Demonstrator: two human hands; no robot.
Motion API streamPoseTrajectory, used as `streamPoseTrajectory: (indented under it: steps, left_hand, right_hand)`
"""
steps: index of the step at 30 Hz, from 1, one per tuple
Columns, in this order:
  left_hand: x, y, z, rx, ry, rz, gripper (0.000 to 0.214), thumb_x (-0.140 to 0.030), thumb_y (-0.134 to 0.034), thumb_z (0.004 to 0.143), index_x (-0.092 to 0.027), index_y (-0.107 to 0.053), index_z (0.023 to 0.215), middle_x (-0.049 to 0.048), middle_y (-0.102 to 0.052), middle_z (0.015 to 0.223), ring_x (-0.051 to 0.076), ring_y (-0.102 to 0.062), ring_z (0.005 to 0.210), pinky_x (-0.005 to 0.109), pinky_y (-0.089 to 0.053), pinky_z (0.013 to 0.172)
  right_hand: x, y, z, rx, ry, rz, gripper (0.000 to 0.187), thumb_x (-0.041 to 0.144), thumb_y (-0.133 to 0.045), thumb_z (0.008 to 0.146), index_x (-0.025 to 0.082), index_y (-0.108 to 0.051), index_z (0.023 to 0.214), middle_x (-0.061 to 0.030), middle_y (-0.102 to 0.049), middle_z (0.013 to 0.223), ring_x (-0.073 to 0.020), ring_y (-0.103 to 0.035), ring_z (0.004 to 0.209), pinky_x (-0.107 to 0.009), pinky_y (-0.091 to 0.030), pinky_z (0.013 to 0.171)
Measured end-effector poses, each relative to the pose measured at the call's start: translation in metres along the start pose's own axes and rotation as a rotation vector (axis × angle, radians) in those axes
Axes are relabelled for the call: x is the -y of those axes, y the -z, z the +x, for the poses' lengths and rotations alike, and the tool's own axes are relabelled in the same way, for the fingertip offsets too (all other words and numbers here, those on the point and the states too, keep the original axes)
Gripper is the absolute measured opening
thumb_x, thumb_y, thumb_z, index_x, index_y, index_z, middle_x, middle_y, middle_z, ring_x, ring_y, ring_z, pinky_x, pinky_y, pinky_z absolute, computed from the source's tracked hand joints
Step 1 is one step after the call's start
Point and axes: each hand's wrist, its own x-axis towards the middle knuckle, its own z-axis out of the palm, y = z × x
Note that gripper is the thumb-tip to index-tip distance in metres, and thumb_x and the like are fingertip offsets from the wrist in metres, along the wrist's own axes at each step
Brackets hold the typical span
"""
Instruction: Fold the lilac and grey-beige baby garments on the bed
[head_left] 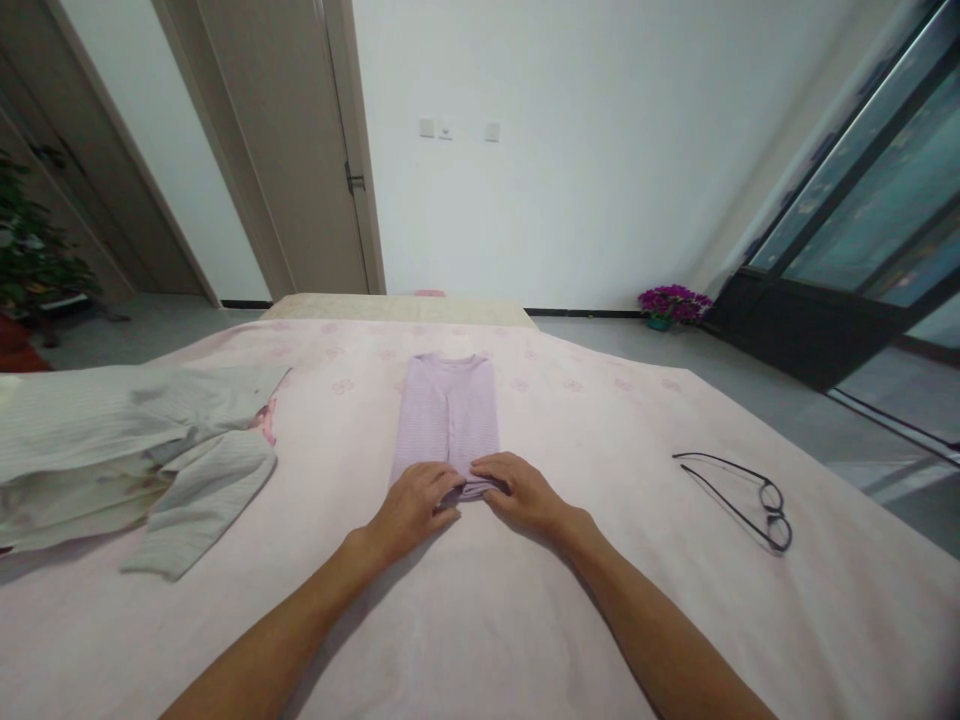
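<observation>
A lilac garment [448, 415], folded into a narrow strip, lies lengthwise in the middle of the pink bed sheet [570, 590]. My left hand [412, 505] and my right hand [519, 492] rest side by side on its near end. The fingers of both curl round the hem, which is lifted a little off the sheet. My two bare forearms reach in from the bottom edge of the view.
A pale green striped garment [135, 455] lies spread out on the left of the bed. A pair of black glasses [750, 497] sits on the right. Beyond the bed are a door [292, 150], a white wall, a pot of purple flowers [673, 305] and a glass door.
</observation>
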Motion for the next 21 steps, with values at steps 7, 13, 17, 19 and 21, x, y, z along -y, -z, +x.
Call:
streamPoseTrajectory:
  steps: [7,13,17,19,21]
  left_hand:
    - [-0.021,-0.019,0.014,-0.075,0.099,0.032,0.026,-0.012,-0.064,0.079,-0.023,-0.06,0.103,0.0047,-0.065,0.102,0.023,-0.06,0.097,0.038,-0.048,0.087]
    - [-0.019,-0.028,0.008,-0.156,0.095,-0.005,0.025,-0.014,-0.062,0.083,-0.023,-0.059,0.106,0.0064,-0.064,0.109,0.024,-0.059,0.105,0.042,-0.048,0.093]
    - [-0.019,-0.028,0.005,-0.21,0.025,0.008,0.019,-0.016,-0.061,0.087,-0.023,-0.061,0.105,0.0089,-0.061,0.123,0.025,-0.055,0.116,0.046,-0.045,0.102]
    - [-0.022,-0.028,0.005,-0.24,-0.023,0.024,0.013,-0.019,-0.059,0.09,-0.023,-0.063,0.103,0.0089,-0.063,0.121,0.024,-0.056,0.115,0.046,-0.046,0.101]
    - [-0.025,-0.029,0.007,-0.251,-0.049,0.034,0.012,-0.02,-0.058,0.092,-0.023,-0.065,0.102,0.0081,-0.065,0.114,0.023,-0.058,0.11,0.044,-0.048,0.098]
  right_hand:
    - [-0.003,-0.001,-0.002,-0.016,-0.157,0.21,0.031,0.026,-0.062,0.086,0.023,-0.067,0.116,-0.0064,-0.07,0.115,-0.0208,-0.062,0.107,-0.038,-0.046,0.098]
    - [-0.008,0.004,-0.012,-0.244,-0.343,0.159,0.025,0.014,-0.054,0.077,0.019,-0.069,0.097,-0.0037,-0.068,0.094,-0.016,-0.062,0.082,-0.029,-0.049,0.076]
    - [-0.007,0.009,-0.017,-0.101,-0.379,0.038,0.015,0.014,-0.056,0.073,0.021,-0.068,0.08,0.0015,-0.065,0.072,-0.0133,-0.056,0.065,-0.024,-0.042,0.063]
    - [-0.004,0.012,-0.018,-0.034,-0.365,-0.005,0.011,0.016,-0.059,0.073,0.021,-0.068,0.077,0.0022,-0.065,0.072,-0.0128,-0.056,0.065,-0.023,-0.04,0.061]
    - [-0.001,0.015,-0.019,-0.016,-0.349,-0.026,0.01,0.017,-0.062,0.072,0.022,-0.069,0.077,0.0024,-0.065,0.074,-0.0124,-0.056,0.067,-0.023,-0.039,0.062]
